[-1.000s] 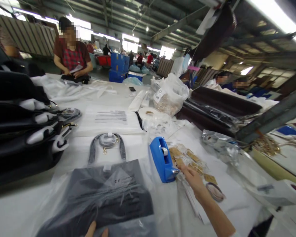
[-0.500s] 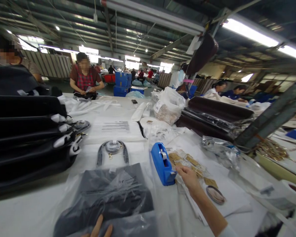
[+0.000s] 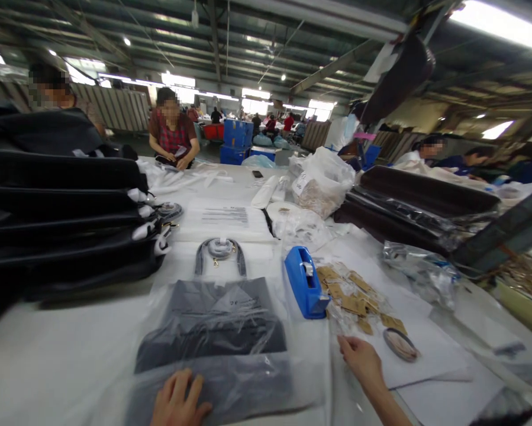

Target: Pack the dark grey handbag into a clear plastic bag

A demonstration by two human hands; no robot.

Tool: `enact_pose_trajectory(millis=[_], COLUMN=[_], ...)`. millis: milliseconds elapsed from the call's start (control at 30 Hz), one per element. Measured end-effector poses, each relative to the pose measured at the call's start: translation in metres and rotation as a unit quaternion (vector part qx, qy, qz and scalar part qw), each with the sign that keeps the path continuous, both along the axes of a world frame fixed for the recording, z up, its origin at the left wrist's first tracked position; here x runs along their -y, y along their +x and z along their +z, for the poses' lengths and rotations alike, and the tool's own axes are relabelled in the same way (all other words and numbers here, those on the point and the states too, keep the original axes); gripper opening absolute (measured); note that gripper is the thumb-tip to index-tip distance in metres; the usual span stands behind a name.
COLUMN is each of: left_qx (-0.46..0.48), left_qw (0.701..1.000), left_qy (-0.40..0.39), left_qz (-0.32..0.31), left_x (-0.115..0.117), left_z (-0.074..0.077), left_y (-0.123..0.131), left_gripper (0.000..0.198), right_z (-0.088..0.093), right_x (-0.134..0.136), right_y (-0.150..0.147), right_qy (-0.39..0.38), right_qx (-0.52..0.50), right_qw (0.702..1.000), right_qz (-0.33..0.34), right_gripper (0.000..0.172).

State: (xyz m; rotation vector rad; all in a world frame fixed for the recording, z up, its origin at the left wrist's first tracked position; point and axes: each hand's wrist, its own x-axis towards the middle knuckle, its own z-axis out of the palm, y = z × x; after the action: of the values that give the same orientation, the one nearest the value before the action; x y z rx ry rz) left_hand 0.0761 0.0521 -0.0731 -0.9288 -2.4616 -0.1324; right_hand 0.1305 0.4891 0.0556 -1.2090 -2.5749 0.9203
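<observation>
A dark grey bag in a clear plastic sleeve [image 3: 230,331] lies flat on the table before me. My left hand [image 3: 180,399] rests on the sleeve's near part, fingers stretched out. Beyond the bag's top its looped handle [image 3: 240,260] shows, with a coiled strap [image 3: 220,248] and gold-coloured clasps. Right of the bag stands a blue tape dispenser [image 3: 302,287] with a roll in it. My right hand [image 3: 361,361] hovers nearer to me than the dispenser, thumb and forefinger pinched together. Anything between those fingertips is too small or clear to make out.
Brown tags in small clear bags [image 3: 354,299] lie beside the dispenser, near an oval ring-shaped item [image 3: 401,345]. Stacked black bags [image 3: 65,219] stand at left. A printed plastic stack [image 3: 225,219] and a white plastic bag [image 3: 323,180] lie farther back. A co-worker [image 3: 172,130] sits across the table.
My right hand has moved off the dispenser's cutting edge, toward me. More of my left hand shows on the sleeve. The view has turned left, so things sit farther right.
</observation>
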Motion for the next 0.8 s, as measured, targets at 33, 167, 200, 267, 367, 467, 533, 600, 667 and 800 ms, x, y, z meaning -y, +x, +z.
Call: enact_pose_trajectory(millis=[33,167,200,267,367,467,533,600,667,800], left_qx=[0.009,0.074,0.092,0.13,0.185,0.245,0.271,0.282,0.278,0.231], left_qw=[1.0,0.996,0.995,0.99,0.983,0.968,0.958,0.952,0.953,0.971], left_qy=[-0.004,-0.026,-0.034,-0.044,-0.017,0.052,0.095,0.117,0.114,0.053], left_qz=[0.025,0.03,0.025,0.012,0.001,0.003,0.011,0.02,0.02,0.018], left_x=[0.001,0.011,0.016,0.028,0.041,0.044,0.044,0.045,0.046,0.049], left_z=[0.011,0.055,0.063,0.073,0.079,0.08,0.08,0.08,0.08,0.071], left_y=[0.003,0.011,0.011,0.01,0.007,0.005,0.003,0.003,0.002,0.002], left_gripper=[0.032,0.044,0.053,0.072,0.076,0.045,0.029,0.026,0.034,0.061], right_z=[0.005,0.042,0.056,0.086,0.12,0.12,0.105,0.086,0.07,0.051], right_x=[0.001,0.037,0.056,0.103,0.181,0.239,0.264,0.282,0.294,0.307], right_y=[0.001,-0.019,-0.029,-0.049,-0.082,-0.119,-0.142,-0.158,-0.167,-0.168], right_qy=[0.008,0.052,0.048,0.014,-0.033,0.017,0.091,0.148,0.177,0.214], right_qx=[0.013,0.03,0.016,-0.007,0.03,0.083,0.116,0.134,0.138,0.146], right_qw=[1.0,0.986,0.964,0.878,0.69,0.557,0.525,0.525,0.539,0.576], right_qz=[0.005,0.157,0.26,0.479,0.722,0.826,0.838,0.827,0.812,0.775], right_gripper=[0.041,0.043,0.039,0.032,0.026,0.017,0.012,0.013,0.013,0.005])
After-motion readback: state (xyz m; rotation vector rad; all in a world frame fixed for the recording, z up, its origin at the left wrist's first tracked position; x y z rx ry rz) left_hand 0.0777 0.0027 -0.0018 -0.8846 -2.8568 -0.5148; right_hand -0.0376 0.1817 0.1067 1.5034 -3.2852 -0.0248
